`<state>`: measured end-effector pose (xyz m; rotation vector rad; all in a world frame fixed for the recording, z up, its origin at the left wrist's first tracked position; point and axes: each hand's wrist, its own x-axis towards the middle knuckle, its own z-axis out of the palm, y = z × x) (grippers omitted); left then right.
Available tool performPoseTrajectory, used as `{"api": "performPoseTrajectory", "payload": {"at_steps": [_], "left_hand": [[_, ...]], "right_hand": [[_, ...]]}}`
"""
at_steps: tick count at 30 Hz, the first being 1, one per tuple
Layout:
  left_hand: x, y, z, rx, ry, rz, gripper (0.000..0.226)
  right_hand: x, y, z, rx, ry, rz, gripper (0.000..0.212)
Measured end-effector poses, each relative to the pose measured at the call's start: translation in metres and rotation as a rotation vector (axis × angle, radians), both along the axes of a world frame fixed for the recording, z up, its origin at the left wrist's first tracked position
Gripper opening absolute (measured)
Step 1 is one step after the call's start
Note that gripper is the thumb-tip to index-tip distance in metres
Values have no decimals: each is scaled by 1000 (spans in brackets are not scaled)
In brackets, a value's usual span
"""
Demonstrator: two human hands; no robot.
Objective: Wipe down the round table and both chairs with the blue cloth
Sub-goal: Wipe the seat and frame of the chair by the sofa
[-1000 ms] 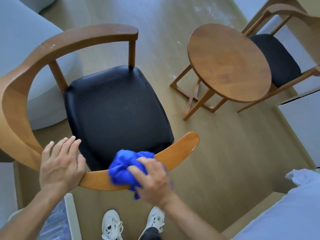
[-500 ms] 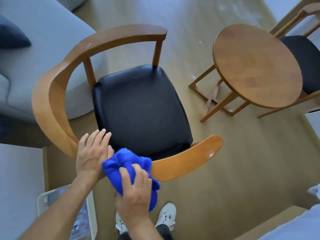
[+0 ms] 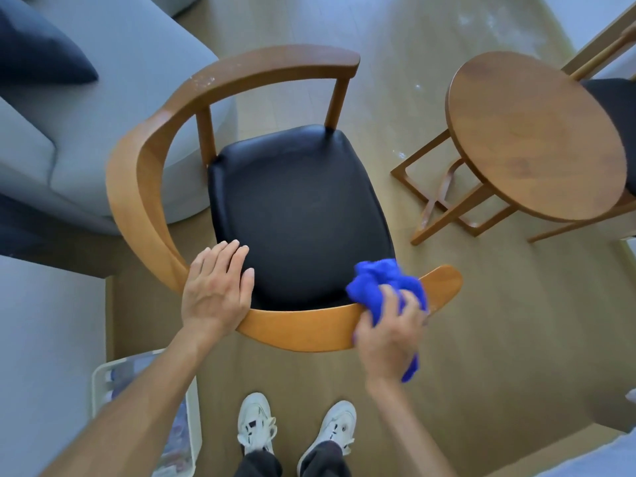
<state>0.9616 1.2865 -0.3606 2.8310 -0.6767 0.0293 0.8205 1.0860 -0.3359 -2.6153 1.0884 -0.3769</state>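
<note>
Since half a second ago, right hand (image 3: 389, 333) with bunched blue cloth (image 3: 382, 287) slid along the chair (image 3: 303, 330) rail toward its right end, fingers closed on cloth. Left hand (image 3: 215, 287) flat, open, pressing the rail. Wooden floor (image 3: 499, 339), grey sofa (image 3: 120, 98) left, round bench (image 3: 533, 132) right. Second chair (image 3: 616, 101) mostly cut off behind it.

The second chair (image 3: 616, 108) is cut off by the right edge, partly hidden behind the round table (image 3: 537, 132).
</note>
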Motion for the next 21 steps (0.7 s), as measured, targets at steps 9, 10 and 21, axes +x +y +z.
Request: {"api": "performPoseTrajectory", "payload": {"at_steps": [9,10,21], "left_hand": [[-64,-30,56,-370,221,208,58],[-78,-40,60,-310,198,190,58],[-123,-92,29,165,11,17,32]], "right_hand": [[5,86,32,719,59,430,62],[-4,63,37,825,4,476,58],[21,-41,-25,-52,29,447,27]]}}
